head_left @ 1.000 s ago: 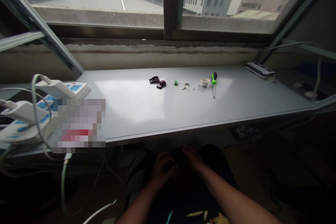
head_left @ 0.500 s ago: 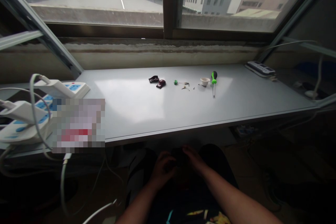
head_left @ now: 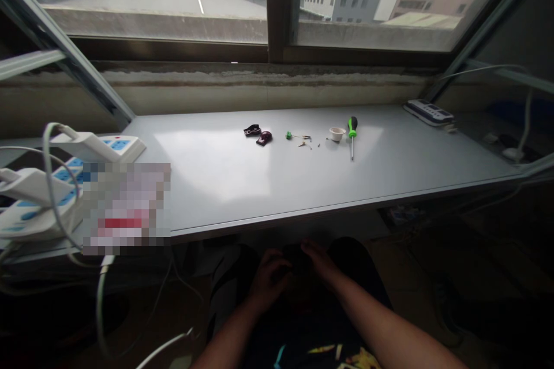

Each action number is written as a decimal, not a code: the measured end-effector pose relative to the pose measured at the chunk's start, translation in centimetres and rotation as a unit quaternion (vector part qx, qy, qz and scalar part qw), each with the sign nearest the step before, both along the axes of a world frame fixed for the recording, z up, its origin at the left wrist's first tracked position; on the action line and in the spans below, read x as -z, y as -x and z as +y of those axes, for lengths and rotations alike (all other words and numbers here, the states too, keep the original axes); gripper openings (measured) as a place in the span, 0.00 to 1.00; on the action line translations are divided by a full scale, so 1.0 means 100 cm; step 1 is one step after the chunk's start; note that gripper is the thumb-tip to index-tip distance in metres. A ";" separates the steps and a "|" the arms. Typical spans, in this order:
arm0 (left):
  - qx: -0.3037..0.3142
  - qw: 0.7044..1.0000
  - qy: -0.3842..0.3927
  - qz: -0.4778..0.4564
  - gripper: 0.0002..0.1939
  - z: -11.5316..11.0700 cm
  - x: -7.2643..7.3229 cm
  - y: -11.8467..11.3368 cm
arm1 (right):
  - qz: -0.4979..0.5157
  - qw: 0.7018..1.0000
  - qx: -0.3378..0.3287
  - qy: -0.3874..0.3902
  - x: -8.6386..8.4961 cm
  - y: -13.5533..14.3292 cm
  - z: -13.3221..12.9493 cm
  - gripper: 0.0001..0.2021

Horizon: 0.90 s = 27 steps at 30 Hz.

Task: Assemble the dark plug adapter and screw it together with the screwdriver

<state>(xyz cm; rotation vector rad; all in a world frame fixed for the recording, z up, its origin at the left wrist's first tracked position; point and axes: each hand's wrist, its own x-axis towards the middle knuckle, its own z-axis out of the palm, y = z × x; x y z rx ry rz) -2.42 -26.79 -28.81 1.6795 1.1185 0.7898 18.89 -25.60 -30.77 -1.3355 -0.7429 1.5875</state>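
In shadow below the table edge, my left hand point(head_left: 272, 277) rests over my lap, its fingers loosely bent and apart. My right hand point(head_left: 321, 262) lies opposite on the other side of the lap, fingers loosely extended. I make out nothing held in either. Up on the table are two dark red-brown shell pieces point(head_left: 264, 138), a small green part with thin wires point(head_left: 288, 135), several tiny bits point(head_left: 302, 145), a small white cup point(head_left: 337, 134) and a green-and-black screwdriver point(head_left: 352, 128). All of these stand apart from my hands.
The grey table point(head_left: 225, 179) runs along a window. At its left are a white power strip point(head_left: 125, 147) with plugged-in adapters and looping cables, and a blurred-out flat item point(head_left: 125, 202). Another power strip point(head_left: 428, 113) sits at the far right. Metal frame bars slant up both sides.
The view has shifted very slightly, moving the table things a little to the left. Both hands stay at the lap, and nothing on the table has been moved.
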 end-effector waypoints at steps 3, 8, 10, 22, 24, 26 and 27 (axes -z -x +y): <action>0.000 1.000 0.006 0.005 0.09 0.000 -0.003 0.000 | 0.002 1.000 0.004 0.002 0.000 0.000 0.000 0.21; 0.005 1.000 0.008 -0.001 0.12 0.000 -0.002 -0.001 | -0.003 1.000 0.006 0.002 0.000 -0.001 0.000 0.20; 0.003 1.000 0.014 -0.006 0.17 0.000 0.001 -0.001 | -0.004 1.000 0.005 0.002 0.000 -0.001 0.000 0.20; 0.008 0.999 0.022 -0.026 0.17 -0.001 0.007 -0.001 | -0.004 1.000 0.017 0.009 0.008 -0.001 0.000 0.22; 0.008 1.000 0.016 -0.023 0.17 0.000 0.006 -0.001 | -0.002 1.000 0.016 0.011 0.008 -0.001 0.000 0.23; 0.006 1.000 0.011 -0.017 0.15 0.000 0.005 -0.001 | -0.001 1.000 0.013 0.010 0.007 0.000 0.000 0.23; 0.006 1.000 0.011 -0.015 0.15 0.001 0.004 -0.001 | -0.001 1.000 0.011 0.009 0.006 0.000 0.000 0.22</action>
